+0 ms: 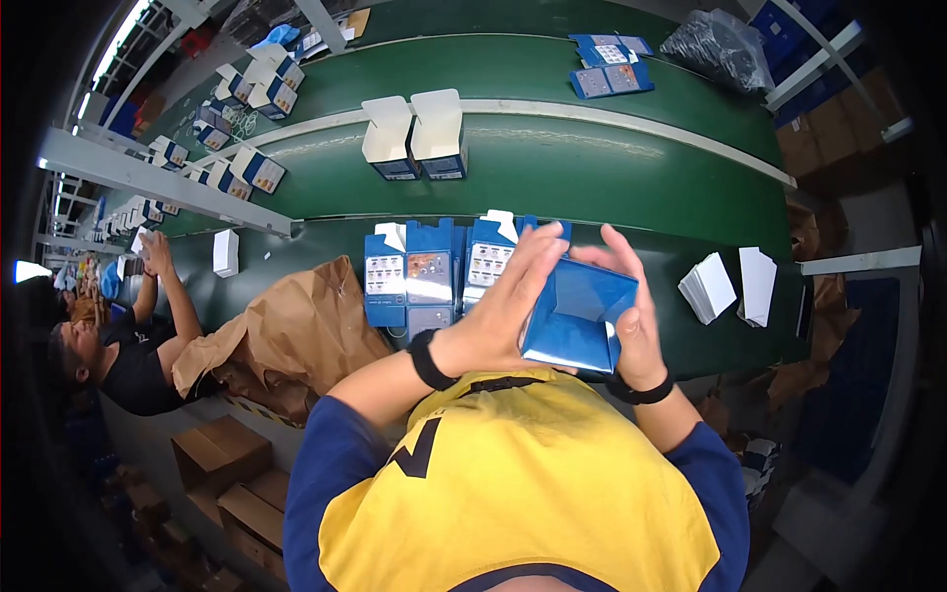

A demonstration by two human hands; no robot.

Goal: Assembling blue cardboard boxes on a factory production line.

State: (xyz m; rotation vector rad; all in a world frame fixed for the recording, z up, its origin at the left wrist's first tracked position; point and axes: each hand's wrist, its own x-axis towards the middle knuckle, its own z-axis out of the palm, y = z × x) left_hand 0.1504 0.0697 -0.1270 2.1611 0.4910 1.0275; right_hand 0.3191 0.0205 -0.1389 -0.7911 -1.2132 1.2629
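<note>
Between my two hands is a small blue cardboard box, close in front of my body, with a hollow side showing its shiny blue walls. My left hand presses flat along its left side, fingers stretched together. My right hand grips the right side, the thumb at its edge and the fingers behind. Just left of the box lie stacks of flattened blue printed cartons with white flaps. The nearer part of the second stack is hidden behind my left hand.
Two open-topped boxes stand on the green bench ahead. White card stacks lie to the right. Brown paper bulges over the bench's left edge. A co-worker handles a white item farther left. A grey plastic bag lies at the far right.
</note>
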